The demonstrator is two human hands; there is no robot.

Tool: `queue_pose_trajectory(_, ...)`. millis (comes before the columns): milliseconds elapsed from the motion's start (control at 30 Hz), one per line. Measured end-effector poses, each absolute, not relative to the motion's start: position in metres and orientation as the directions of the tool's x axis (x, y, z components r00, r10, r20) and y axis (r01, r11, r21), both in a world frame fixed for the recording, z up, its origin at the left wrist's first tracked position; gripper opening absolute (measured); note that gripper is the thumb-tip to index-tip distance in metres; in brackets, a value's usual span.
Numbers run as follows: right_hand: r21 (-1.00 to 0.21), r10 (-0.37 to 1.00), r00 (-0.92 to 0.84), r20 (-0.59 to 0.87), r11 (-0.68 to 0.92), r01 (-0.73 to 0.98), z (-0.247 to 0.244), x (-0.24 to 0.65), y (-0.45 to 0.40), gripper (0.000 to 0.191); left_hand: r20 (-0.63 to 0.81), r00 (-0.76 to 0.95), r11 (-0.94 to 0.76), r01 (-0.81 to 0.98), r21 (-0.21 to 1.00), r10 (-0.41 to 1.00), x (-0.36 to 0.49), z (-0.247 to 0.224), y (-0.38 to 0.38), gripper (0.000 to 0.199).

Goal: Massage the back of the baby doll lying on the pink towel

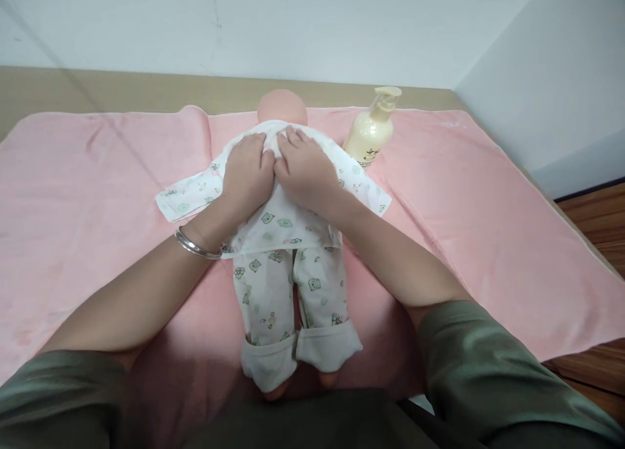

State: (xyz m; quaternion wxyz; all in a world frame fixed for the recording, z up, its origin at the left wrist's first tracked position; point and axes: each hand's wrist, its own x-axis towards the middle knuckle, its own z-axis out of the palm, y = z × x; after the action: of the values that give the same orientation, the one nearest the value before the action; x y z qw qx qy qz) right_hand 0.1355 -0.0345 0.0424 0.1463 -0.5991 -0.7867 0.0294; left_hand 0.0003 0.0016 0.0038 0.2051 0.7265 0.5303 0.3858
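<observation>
A baby doll lies on a pink blanket, with its smooth head at the far end and its feet toward me. It wears a white printed shirt, sleeves spread to both sides, and matching trousers with turned-up cuffs. My left hand rests flat on the shirt's upper left part, holding nothing. Beside it, my right hand lies flat on the upper right part, fingers slightly bent and nothing in them. The two thumbs come close together at the middle. No face shows on the doll.
A cream pump bottle stands just right of the doll's shoulder, near the right sleeve. The pink blanket covers most of the tabletop. A white wall rises behind, and another closes off the right. Wood-grain panels show at lower right.
</observation>
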Motion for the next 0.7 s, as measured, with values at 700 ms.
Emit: queue_pose_trajectory(700, -0.181, 0.954, -0.241, 0.179, 0.272, 0.945, 0.045, 0.125, -0.050, 0.054, 0.332, 0.145, -0.344, 0.643, 0.685, 0.932, -0.002, 0.003, 0.005, 0.049)
